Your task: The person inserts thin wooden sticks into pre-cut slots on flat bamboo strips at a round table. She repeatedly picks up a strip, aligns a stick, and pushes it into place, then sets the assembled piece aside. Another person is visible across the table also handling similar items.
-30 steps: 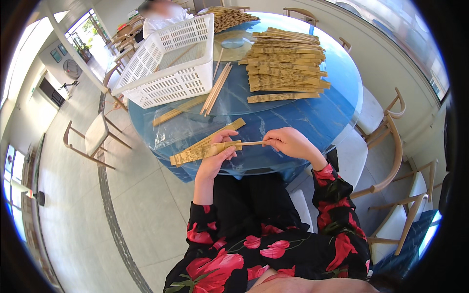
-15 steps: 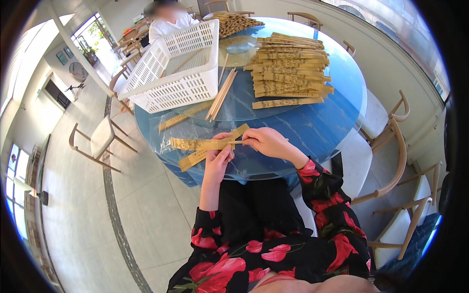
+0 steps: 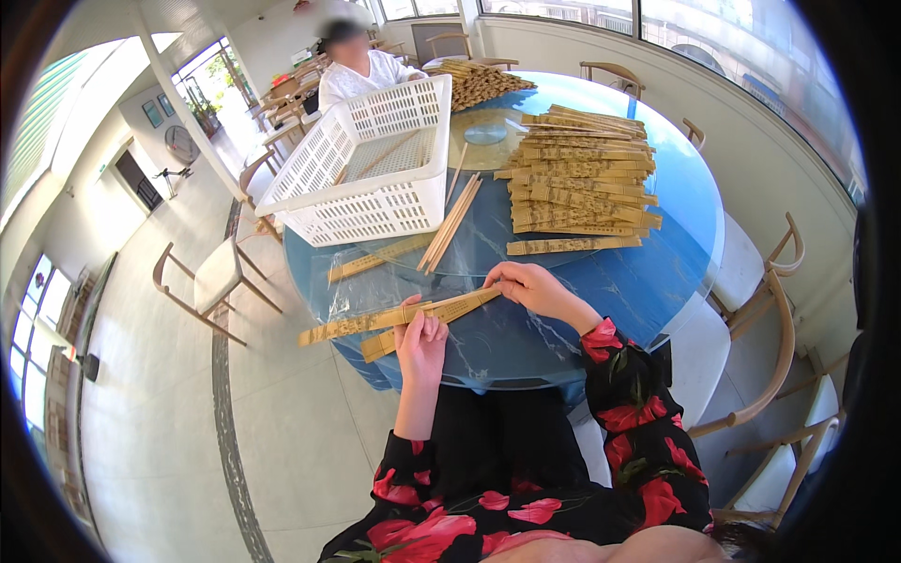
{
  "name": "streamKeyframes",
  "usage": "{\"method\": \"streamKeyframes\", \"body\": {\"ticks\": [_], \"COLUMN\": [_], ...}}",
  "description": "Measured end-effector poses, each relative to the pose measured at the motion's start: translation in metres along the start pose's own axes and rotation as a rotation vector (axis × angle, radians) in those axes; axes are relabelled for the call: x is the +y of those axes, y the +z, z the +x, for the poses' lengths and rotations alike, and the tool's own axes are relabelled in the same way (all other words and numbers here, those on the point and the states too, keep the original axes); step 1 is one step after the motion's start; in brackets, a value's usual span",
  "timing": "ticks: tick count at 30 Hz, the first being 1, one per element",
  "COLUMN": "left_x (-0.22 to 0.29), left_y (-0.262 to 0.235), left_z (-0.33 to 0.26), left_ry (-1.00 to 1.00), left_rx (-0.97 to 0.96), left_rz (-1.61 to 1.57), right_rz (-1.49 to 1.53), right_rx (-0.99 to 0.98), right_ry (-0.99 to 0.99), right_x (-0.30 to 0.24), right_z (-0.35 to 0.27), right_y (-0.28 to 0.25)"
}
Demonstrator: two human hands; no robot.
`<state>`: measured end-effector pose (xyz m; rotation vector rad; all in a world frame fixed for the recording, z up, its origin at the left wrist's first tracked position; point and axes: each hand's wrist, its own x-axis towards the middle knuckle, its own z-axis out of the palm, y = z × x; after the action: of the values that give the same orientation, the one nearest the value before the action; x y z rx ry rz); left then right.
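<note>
Near the middle of the frame, the left hand (image 3: pixel 421 336) closes its fingers around two long bamboo fan ribs (image 3: pixel 399 319), which lie crossed over the near edge of the round blue table (image 3: pixel 601 291) and stick out to the left past it. Just right of them, the right hand (image 3: pixel 530 286) pinches their right end between thumb and fingers. Higher up on the table lie a pile of bamboo strips (image 3: pixel 577 183), a few thin bamboo sticks (image 3: pixel 450 225) and a white plastic basket (image 3: pixel 371 164). At the top, another person (image 3: pixel 361 70) sits behind the table.
</note>
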<state>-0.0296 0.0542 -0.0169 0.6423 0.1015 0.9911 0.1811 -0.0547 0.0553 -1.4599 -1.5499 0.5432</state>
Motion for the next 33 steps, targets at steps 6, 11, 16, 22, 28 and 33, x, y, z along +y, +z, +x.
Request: {"method": "streamKeyframes", "body": {"ticks": [6,11,16,22,28,33], "left_x": [-0.004,-0.001,0.004,0.004,-0.002,0.001], "left_y": [0.014,0.018,0.011,0.016,0.024,0.023], "left_z": [-0.002,-0.004,-0.002,-0.003,-0.005,-0.006], "left_ry": [-0.127,-0.189,-0.217,-0.253,-0.275,-0.283], "left_rx": [-0.097,-0.083,-0.074,-0.107,-0.158,-0.135], "left_rz": [0.305,0.271,0.093,0.164,0.399,0.337], "right_rz": [0.124,0.420,0.701,0.682,0.624,0.673], "right_rx": [-0.111,-0.237,-0.287,-0.307,-0.296,-0.303], "right_ry": [0.012,0.094,0.199,0.113,0.107,0.138], "right_x": [0.005,0.007,-0.003,0.002,0.012,0.004], "right_z": [-0.004,-0.007,-0.006,-0.005,-0.001,-0.003], "right_y": [0.022,0.030,0.017,0.024,0.038,0.034]}}
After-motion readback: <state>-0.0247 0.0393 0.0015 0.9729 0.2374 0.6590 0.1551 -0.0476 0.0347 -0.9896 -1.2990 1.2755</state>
